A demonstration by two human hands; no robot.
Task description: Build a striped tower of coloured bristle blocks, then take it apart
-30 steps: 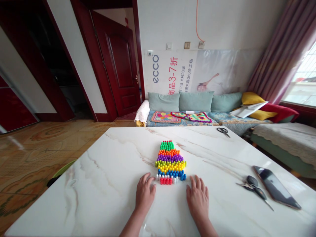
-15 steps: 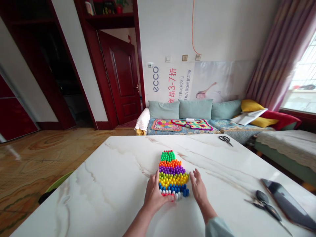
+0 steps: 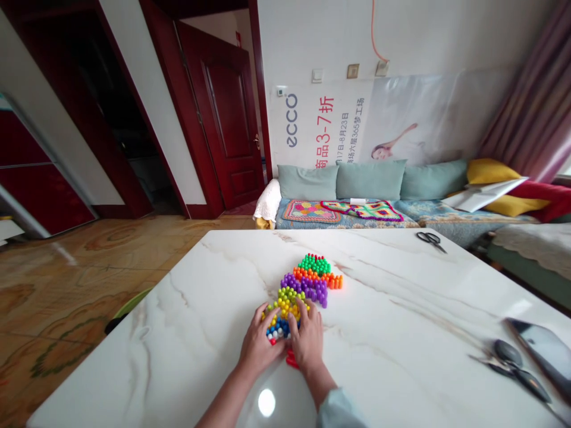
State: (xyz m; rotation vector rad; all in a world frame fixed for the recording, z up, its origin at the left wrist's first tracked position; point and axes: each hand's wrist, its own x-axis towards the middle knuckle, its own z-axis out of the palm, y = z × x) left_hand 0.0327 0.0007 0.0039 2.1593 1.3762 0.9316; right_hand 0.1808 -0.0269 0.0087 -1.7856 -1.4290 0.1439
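Note:
On the white marbled table (image 3: 178, 315) lies a block of small round-headed plastic beads in coloured bands. Green beads (image 3: 314, 264) tipped with red are at the far end, then orange beads (image 3: 334, 280) and purple beads (image 3: 317, 291). Closer in are yellow beads (image 3: 285, 307) and blue beads (image 3: 280, 326), partly covered by fingers. My left hand (image 3: 259, 343) curls around the near bands from the left. From the right, my right hand (image 3: 307, 337) presses on them with bent fingers. Some red pieces (image 3: 292, 359) show below my right hand. The bands are skewed against each other.
Black scissors (image 3: 430, 239) lie near the far right corner. At the right edge are a phone (image 3: 542, 345), and keys with a black fob (image 3: 507, 353) beside a black-handled tool (image 3: 530, 385). Beyond the table stands a sofa (image 3: 370, 181) with cushions.
My right hand has moved left onto the near bands, and both hands have closed in around them. The near bands have shifted left; the straight-edged stack is now staggered. The view has tilted down.

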